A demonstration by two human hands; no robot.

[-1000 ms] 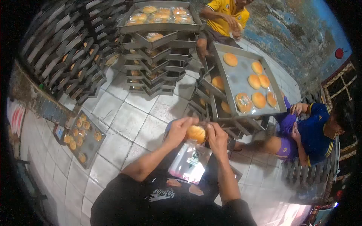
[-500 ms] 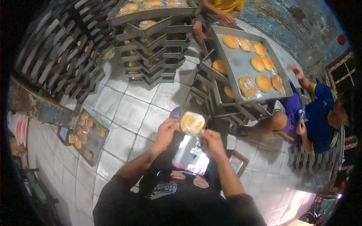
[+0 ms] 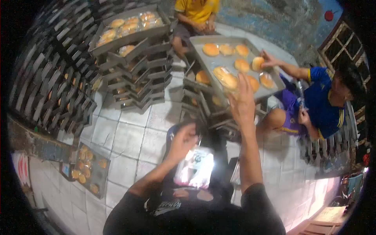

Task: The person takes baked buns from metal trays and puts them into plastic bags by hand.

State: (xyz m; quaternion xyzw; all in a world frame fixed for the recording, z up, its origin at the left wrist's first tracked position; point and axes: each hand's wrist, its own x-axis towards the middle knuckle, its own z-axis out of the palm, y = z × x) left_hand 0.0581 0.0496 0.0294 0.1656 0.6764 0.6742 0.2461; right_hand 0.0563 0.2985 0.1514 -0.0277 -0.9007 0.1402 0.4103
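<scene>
My right hand [image 3: 243, 103] reaches over the near edge of a metal tray [image 3: 223, 62], fingers stretched out. Beside its fingers lie plastic-wrapped buns [image 3: 224, 77], close together or overlapping. Another bun [image 3: 253, 83] shows partly behind those fingers. Over my lap, my left hand [image 3: 183, 143] is smeared by motion, with its fingers bent; whether it holds anything is unclear. Just below it, a stack of clear plastic bags [image 3: 194, 168] rests on my lap, shining with glare. A co-worker's hand [image 3: 270, 60] touches a bun [image 3: 258, 64] at the tray's right side.
Stacked trays [image 3: 135, 78] with wrapped buns on top [image 3: 129, 27] stand ahead to the left. More stacked trays [image 3: 51, 86] line the far left. A tray of buns [image 3: 102, 184] lies on the tiled floor. One person in yellow [image 3: 196, 13] sits behind; another in blue [image 3: 323, 100] sits right.
The wrapped bun has left my two hands, and wrapped buns now lie at the tray's near left. My right hand moved up to the tray; the co-worker's hand reached onto a bun. The view shifted.
</scene>
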